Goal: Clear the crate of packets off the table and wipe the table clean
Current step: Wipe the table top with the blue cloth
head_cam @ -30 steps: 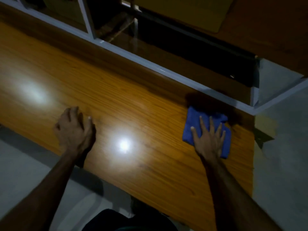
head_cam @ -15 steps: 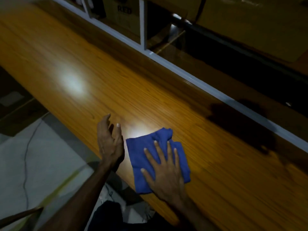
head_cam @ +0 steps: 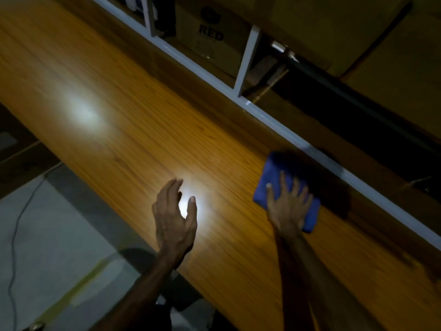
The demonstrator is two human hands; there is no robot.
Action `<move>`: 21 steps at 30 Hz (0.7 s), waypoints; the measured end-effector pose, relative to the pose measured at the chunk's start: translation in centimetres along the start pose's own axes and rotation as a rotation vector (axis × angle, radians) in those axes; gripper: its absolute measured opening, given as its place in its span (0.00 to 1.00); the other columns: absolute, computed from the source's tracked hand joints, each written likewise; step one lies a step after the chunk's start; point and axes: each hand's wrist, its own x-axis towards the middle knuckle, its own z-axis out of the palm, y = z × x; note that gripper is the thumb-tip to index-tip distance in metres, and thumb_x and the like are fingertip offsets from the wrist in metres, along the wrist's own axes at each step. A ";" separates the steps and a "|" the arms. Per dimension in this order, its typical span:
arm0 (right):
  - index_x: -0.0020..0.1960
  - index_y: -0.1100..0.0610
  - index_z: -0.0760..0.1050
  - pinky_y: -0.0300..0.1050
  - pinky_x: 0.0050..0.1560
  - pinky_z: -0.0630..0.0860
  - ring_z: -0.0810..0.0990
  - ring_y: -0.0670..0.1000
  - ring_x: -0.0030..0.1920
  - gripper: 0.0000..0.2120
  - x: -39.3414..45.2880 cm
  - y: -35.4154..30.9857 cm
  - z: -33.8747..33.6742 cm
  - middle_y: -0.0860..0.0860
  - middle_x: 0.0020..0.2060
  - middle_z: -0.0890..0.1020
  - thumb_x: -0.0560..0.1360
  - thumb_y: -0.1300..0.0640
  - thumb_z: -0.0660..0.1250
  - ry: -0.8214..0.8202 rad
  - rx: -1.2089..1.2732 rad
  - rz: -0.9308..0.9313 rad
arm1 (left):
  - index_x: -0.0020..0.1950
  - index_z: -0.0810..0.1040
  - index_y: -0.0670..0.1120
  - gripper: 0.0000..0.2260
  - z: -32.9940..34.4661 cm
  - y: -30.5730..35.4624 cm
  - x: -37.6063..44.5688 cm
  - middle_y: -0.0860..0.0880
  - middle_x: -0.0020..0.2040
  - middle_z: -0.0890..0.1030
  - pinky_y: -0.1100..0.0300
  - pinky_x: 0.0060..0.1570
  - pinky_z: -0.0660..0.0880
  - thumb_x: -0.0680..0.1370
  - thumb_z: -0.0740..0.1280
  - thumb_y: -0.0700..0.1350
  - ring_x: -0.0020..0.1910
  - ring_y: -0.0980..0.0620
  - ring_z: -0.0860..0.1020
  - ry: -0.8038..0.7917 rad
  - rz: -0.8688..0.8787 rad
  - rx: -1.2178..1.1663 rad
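Observation:
A long wooden table runs diagonally through the dim view, with two bright light reflections on it. My right hand lies flat with spread fingers on a folded blue cloth, pressing it onto the table near the far edge. My left hand hovers over the near part of the table with relaxed fingers and holds nothing. No crate or packets are in sight.
A white metal frame borders the table's far edge. Behind it stand cardboard boxes, one marked RED. Grey floor with a thin cable lies at the lower left.
My right hand has slid the blue cloth from the near edge, beside my left hand, out toward the far edge by the white frame. The view has shifted.

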 end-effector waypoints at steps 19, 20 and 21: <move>0.84 0.42 0.53 0.68 0.79 0.54 0.60 0.65 0.80 0.39 4.2 -12.6 0.4 0.56 0.82 0.61 0.80 0.25 0.37 -0.022 0.023 -0.076 | 0.79 0.68 0.44 0.24 -15.2 -11.5 21.0 0.42 0.76 0.70 0.53 0.69 0.68 0.86 0.57 0.54 0.73 0.43 0.70 -0.017 0.177 0.281; 0.84 0.46 0.56 0.69 0.78 0.56 0.63 0.66 0.79 0.41 6.1 -13.5 0.0 0.59 0.81 0.64 0.79 0.25 0.35 -0.019 0.047 0.004 | 0.79 0.68 0.44 0.24 -15.0 -11.7 21.2 0.42 0.76 0.70 0.49 0.70 0.69 0.86 0.57 0.54 0.73 0.43 0.70 -0.010 0.182 0.292; 0.83 0.49 0.59 0.70 0.77 0.57 0.64 0.66 0.77 0.42 7.3 -14.8 -0.2 0.60 0.80 0.65 0.79 0.26 0.35 -0.015 0.065 0.066 | 0.79 0.68 0.44 0.25 -14.9 -11.9 21.2 0.42 0.76 0.70 0.46 0.71 0.69 0.85 0.58 0.54 0.73 0.43 0.70 0.001 0.187 0.295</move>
